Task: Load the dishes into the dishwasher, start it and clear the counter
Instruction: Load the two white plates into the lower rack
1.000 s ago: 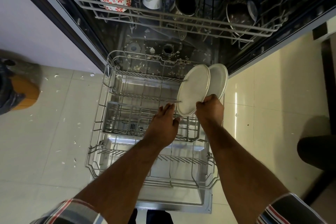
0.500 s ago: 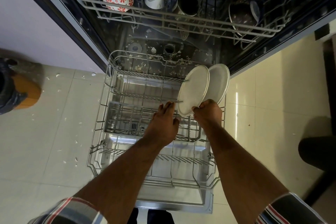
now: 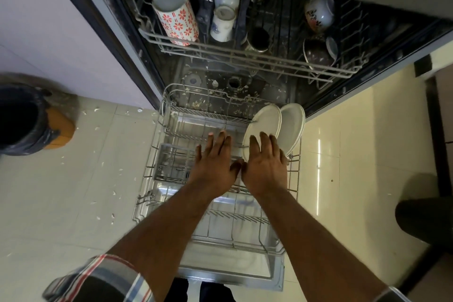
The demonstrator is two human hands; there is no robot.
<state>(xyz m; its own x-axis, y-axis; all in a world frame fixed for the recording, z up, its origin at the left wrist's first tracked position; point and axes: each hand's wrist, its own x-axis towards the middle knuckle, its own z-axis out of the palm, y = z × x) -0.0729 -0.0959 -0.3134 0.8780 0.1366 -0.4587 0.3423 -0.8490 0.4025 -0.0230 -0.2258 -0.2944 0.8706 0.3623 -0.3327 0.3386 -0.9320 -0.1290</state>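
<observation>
No legible brand or writing on any item. Two white plates stand on edge at rt rear of lower rack [image 3: 157, 171]: front plate [image 3: 266, 127], rear plate [image 3: 293, 125] just behind, overlapping. Rt hand [image 3: 266, 167] spread open, fingertips [image 3: 256, 142] on front plate's face, nothing gripped. Lt hand [image 3: 215, 164] open flat, fingers splayed over rack wires beside plate, holding nothing. Upper rack [image 3: 245, 59] carries mugs, incl. red-flower mug [image 3: 177, 19].

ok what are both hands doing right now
Left hand: open, fingers spread, holding nothing.
Right hand: open, fingers in front of the nearer round white plate, not gripping it.
</observation>
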